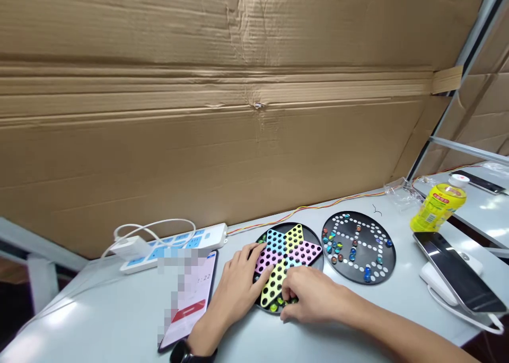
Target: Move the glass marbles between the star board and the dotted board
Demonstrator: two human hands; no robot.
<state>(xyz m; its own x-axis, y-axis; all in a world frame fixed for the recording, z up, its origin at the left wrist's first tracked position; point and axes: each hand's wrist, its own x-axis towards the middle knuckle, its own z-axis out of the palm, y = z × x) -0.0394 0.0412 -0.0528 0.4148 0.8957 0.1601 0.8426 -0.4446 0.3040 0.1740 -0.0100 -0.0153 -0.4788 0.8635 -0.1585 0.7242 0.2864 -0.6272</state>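
Note:
A round black Chinese checkers board [287, 226] with a colourful star full of holes lies on the table. My left hand [239, 275] rests over its left edge, thumb and index finger apart on the star. At the board's lower right, my right hand [312, 294] has its fingers curled together, and whatever they pinch is hidden. Just left of those fingertips, several yellow-green marbles [274, 307] sit in the rim trough. More green marbles [262, 238] show at the upper left of the rim, partly behind my left fingers.
Right of the board lies a second black round board [360, 270] with white dots and scattered marbles. A phone [194, 299] and a power strip [212, 237] are at the left. A yellow bottle [439, 206], a dark phone [457, 270] and a white charger [437, 283] stand right. Cardboard [254, 156] rises behind.

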